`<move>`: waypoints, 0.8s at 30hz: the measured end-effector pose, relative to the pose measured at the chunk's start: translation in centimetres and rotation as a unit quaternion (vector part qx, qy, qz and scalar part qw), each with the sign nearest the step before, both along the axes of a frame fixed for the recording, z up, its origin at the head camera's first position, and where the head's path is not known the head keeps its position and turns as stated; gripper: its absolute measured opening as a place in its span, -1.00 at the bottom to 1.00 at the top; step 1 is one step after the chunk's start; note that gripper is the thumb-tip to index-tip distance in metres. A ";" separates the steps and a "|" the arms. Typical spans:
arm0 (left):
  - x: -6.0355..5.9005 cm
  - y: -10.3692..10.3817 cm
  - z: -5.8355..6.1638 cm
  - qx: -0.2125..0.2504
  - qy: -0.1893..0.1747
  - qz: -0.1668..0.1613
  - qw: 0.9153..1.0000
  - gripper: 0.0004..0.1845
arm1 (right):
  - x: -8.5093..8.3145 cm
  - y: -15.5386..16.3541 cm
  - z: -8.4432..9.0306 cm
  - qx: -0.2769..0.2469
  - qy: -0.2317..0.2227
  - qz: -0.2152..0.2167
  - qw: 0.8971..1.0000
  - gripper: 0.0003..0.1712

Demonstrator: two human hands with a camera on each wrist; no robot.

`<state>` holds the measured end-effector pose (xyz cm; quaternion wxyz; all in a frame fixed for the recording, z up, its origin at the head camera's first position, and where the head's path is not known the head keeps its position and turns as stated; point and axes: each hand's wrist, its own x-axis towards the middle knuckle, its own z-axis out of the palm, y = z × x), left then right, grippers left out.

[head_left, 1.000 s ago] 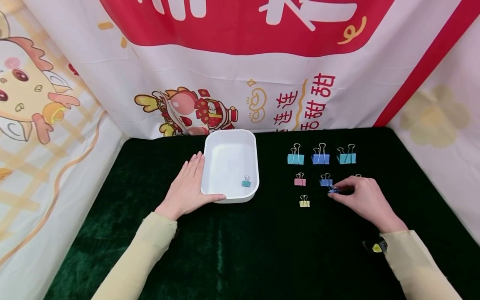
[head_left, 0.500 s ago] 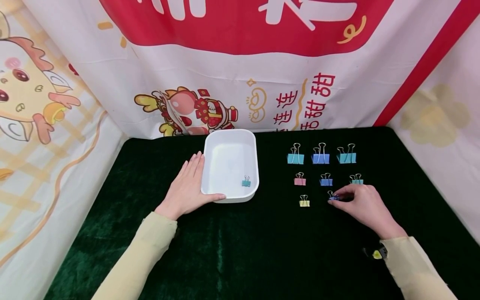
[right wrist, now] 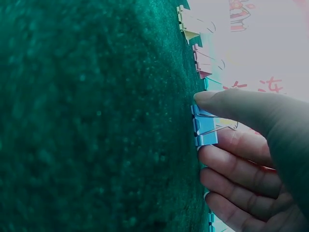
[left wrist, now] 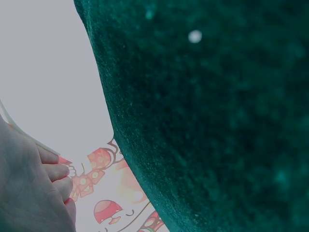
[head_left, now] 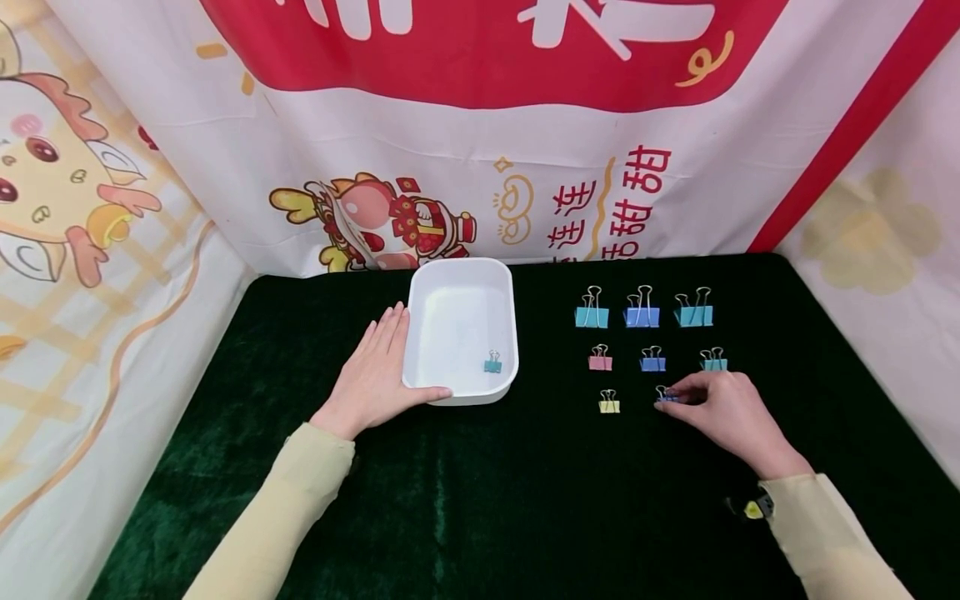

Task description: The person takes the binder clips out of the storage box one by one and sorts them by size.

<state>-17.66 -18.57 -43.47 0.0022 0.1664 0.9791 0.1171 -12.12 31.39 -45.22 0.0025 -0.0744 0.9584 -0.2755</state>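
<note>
Blue metal clip [head_left: 664, 395] pinched by right fingers [head_left: 678, 392]; left hand [head_left: 372, 377] flat against smooth tray [head_left: 460, 271].

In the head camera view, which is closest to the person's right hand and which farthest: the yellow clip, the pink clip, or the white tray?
From the right hand:
1. Yellow clip, just left of it, front row.
2. Pink clip, left and farther back.
3. White tray, far left, by the left hand.

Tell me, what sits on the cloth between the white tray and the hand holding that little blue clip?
In the head view, one small yellow clip lies between the white tray and the right hand pinching the blue clip; otherwise bare green cloth.
</note>
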 end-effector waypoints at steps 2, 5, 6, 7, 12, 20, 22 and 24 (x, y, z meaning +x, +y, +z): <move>0.0 0.0 0.0 0.001 0.001 -0.001 1.000 0.48 | 0.0 0.0 0.0 0.000 -0.001 -0.001 1.000 -0.58; 0.0 0.0 0.0 0.004 0.000 -0.003 1.000 0.47 | -0.1 0.0 0.0 0.001 -0.004 0.000 1.000 -0.56; 0.0 0.0 0.0 0.005 0.000 -0.002 1.000 0.47 | -0.1 0.0 0.1 0.003 -0.004 0.000 1.000 -0.54; -0.1 0.0 0.0 0.005 0.001 -0.002 1.000 0.47 | -0.1 0.0 0.1 0.004 -0.001 -0.001 1.000 -0.53; 0.0 0.0 0.1 0.003 0.002 -0.003 1.000 0.49 | 0.0 0.0 0.8 -0.003 0.037 -0.010 0.999 -0.49; 0.0 0.1 0.2 0.002 -0.002 -0.001 1.000 0.47 | -0.6 -1.1 2.8 -0.036 0.103 0.004 0.994 -0.47; 0.0 0.0 0.2 0.005 -0.002 -0.002 1.000 0.46 | -0.9 -1.7 3.5 -0.042 0.104 0.007 0.994 -0.46; -0.1 0.0 0.1 0.005 -0.002 -0.002 1.000 0.47 | -1.2 -2.4 4.1 -0.043 0.105 0.013 0.993 -0.45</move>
